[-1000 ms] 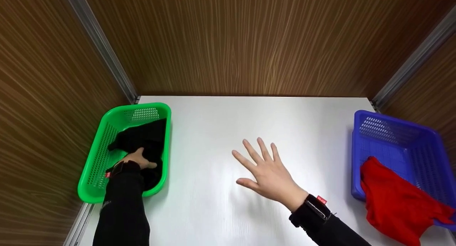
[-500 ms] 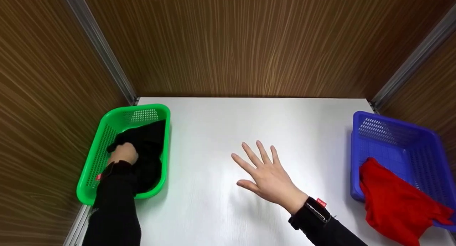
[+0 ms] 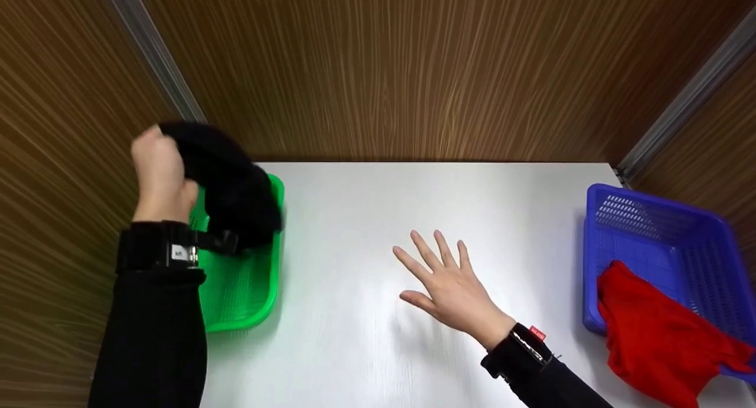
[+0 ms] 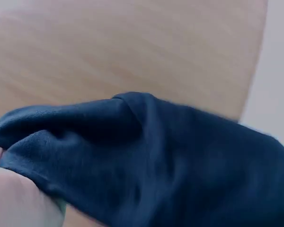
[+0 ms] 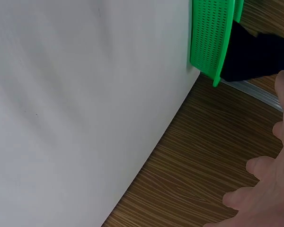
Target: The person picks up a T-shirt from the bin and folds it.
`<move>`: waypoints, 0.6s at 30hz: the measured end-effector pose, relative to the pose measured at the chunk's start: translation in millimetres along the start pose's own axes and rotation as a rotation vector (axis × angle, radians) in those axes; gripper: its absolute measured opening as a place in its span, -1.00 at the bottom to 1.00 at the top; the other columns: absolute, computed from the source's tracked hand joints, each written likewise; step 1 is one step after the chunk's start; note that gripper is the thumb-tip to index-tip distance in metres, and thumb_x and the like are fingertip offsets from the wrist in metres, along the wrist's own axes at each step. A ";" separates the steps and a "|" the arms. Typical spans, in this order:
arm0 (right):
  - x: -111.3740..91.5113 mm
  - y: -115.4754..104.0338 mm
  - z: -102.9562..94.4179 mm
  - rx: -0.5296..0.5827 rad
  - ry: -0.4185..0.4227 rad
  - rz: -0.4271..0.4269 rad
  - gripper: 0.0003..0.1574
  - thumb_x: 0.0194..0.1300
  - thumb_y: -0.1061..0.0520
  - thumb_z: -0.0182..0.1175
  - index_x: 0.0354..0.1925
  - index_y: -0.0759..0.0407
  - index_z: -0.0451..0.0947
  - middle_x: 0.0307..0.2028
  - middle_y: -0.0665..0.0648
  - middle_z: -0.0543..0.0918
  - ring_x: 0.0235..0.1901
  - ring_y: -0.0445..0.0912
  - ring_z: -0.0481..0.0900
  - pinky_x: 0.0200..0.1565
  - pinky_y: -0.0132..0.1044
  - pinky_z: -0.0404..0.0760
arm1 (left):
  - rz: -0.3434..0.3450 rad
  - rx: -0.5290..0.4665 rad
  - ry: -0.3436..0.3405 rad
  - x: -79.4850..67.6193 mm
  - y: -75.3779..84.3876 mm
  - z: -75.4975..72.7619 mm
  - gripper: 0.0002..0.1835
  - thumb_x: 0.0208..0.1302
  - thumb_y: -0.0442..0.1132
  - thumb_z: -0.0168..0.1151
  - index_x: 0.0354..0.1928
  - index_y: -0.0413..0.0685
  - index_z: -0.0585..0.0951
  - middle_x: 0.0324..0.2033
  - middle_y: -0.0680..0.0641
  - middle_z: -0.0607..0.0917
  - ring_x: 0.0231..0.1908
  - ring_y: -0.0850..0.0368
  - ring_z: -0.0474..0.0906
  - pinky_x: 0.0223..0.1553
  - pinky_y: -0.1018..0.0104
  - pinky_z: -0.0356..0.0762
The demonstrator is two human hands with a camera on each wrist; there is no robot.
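Note:
In the head view my left hand (image 3: 160, 172) grips one end of a black cloth (image 3: 230, 189), raised over the green basket (image 3: 274, 278) at the left. The cloth slants down to the right, its lower end by the basket's right rim. Up close in the left wrist view, the dark fabric (image 4: 146, 161) spreads wide, bunched where the fingers pinch it at the left edge. My right hand (image 3: 453, 290) hovers over the white table, fingers straight and spread, holding nothing. Its fingers (image 5: 260, 168) show at the right of the right wrist view.
A blue basket (image 3: 593, 248) stands at the right of the white table (image 3: 354, 231). A red cloth (image 3: 655, 331) hangs over its near edge onto the table. Wood-grain panels (image 3: 384, 71) close in the back and both sides.
My left hand first reached into the green basket, then closed on the black cloth and lifted it up and away from me. The right hand has stayed nearly still.

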State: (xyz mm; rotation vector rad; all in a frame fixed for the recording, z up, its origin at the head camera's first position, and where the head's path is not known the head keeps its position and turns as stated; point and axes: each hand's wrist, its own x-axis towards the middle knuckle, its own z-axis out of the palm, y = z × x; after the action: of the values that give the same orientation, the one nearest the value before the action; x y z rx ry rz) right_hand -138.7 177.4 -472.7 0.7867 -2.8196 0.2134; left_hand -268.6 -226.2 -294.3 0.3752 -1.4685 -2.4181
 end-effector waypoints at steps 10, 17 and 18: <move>9.9 2.0 -4.5 0.158 0.025 0.073 0.03 0.35 -0.42 0.02 0.56 -0.32 -0.26 0.55 0.10 -0.15 0.47 0.25 -0.12 0.27 0.42 -0.03 | 0.301 -0.341 -0.370 -72.9 62.9 111.9 -0.74 0.16 -0.73 -0.06 -0.64 -0.44 0.35 -0.69 -0.16 0.38 -0.63 0.01 0.41 -0.56 0.26 0.42; 34.2 -1.3 -6.3 0.680 0.136 0.114 0.24 0.20 -0.24 0.35 0.57 -0.18 -0.20 0.51 0.01 0.02 0.47 -0.03 -0.01 0.36 0.16 0.05 | 0.310 -0.270 -0.659 -129.1 37.6 163.6 -0.81 0.22 -0.65 -0.04 -0.55 -0.46 0.40 -0.64 -0.16 0.40 -0.65 0.08 0.36 -0.61 0.32 0.34; 37.9 -1.5 -5.4 0.771 0.158 0.114 0.18 0.19 -0.18 0.39 0.54 -0.13 -0.08 0.45 0.01 0.18 0.42 -0.06 0.12 0.35 0.07 0.14 | 0.296 -0.248 -0.696 -135.9 30.9 168.9 -0.80 0.23 -0.64 -0.04 -0.54 -0.43 0.42 -0.64 -0.15 0.41 -0.65 0.10 0.35 -0.62 0.33 0.33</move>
State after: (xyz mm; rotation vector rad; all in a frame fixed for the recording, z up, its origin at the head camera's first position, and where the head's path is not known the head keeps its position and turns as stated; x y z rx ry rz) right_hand -168.8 158.4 -458.4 0.6817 -2.5981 1.3636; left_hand -201.0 -51.1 -181.4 -0.7551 -1.2898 -2.5418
